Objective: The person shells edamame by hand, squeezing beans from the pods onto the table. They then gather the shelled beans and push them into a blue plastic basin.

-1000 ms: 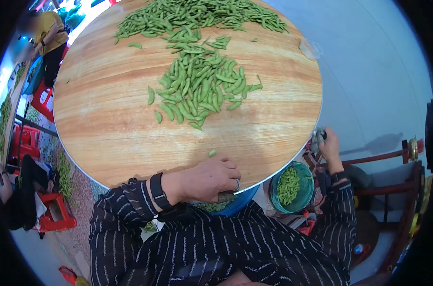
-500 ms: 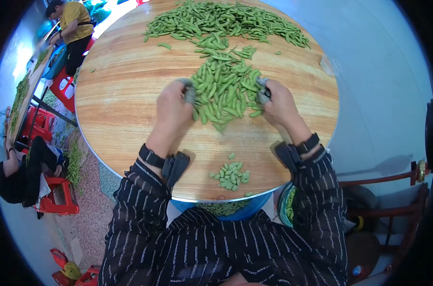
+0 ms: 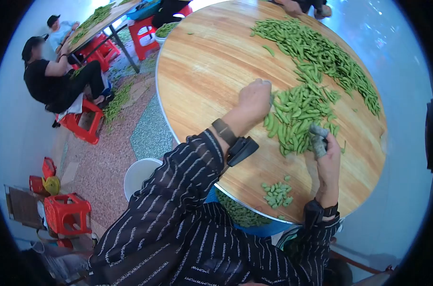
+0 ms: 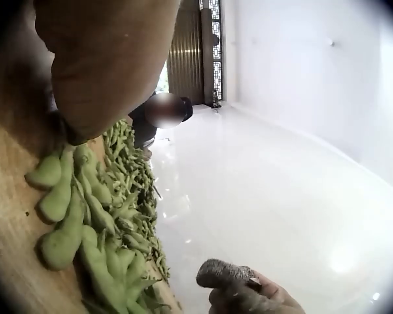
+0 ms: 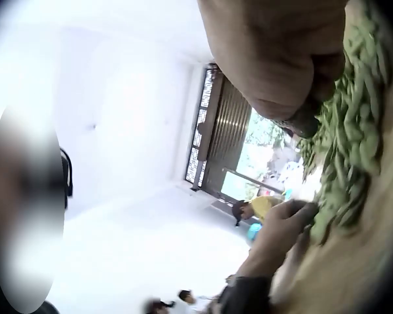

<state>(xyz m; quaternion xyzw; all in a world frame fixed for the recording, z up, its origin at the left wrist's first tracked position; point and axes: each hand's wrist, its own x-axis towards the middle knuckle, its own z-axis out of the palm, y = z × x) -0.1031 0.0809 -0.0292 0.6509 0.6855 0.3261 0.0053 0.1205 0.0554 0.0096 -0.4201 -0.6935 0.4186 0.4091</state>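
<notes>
Green bean pods (image 3: 297,117) lie heaped on the round wooden table (image 3: 202,71). My left hand (image 3: 254,101) is at the pile's left edge, its fingertips close against the pods; in the right wrist view this hand (image 5: 275,239) has a dark-covered fingertip beside them. I cannot tell whether it pinches a pod. On the pile's near right side is my right hand (image 3: 328,159), loosely bent, with grey covers on its fingers and no pod showing in it. The left wrist view shows this hand (image 4: 249,291) beyond the pods. Shelled beans (image 3: 277,195) form a small heap near the table edge.
A larger pod heap (image 3: 321,57) spreads along the far side, with another person's hand (image 3: 290,5) at the table edge. Below the near edge is a blue basin (image 3: 269,229) of beans. A white bucket (image 3: 140,174) and red stools (image 3: 67,209) stand at left.
The head view has swung left. My left hand went from the near edge to the pod pile; my right came up from beside the table to the pile's right side.
</notes>
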